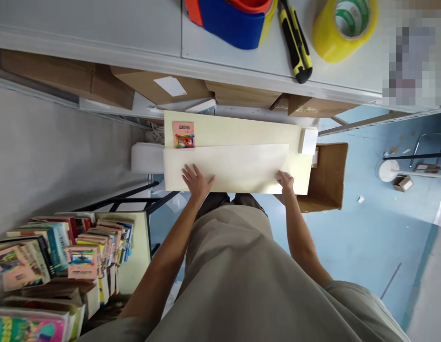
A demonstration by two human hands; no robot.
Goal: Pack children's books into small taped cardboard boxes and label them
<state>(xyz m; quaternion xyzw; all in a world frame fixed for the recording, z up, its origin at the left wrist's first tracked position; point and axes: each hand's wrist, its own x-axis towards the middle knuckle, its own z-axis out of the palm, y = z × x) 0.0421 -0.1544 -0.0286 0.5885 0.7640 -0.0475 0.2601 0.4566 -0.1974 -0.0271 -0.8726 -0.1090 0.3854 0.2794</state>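
Note:
A wide cream sheet of paper [234, 128] lies spread out flat below the table edge, its near half folded up over itself as a white flap [238, 164]. My left hand [196, 181] presses flat on the flap's near left part, fingers spread. My right hand [285, 181] rests on the flap's near right corner, fingers curled at the edge. A small pink book with a colourful picture [183, 135] lies on the sheet's far left, partly tucked under the flap. A small white block [308, 141] sits at the sheet's far right corner.
A grey table [99, 28] above carries a yellow tape roll [343, 26], a yellow-black utility knife [295, 40] and a blue-orange object [229, 19]. Cardboard boxes [159, 85] sit beneath it; an open box [329, 175] is right. Stacked books [60, 256] fill a shelf at lower left.

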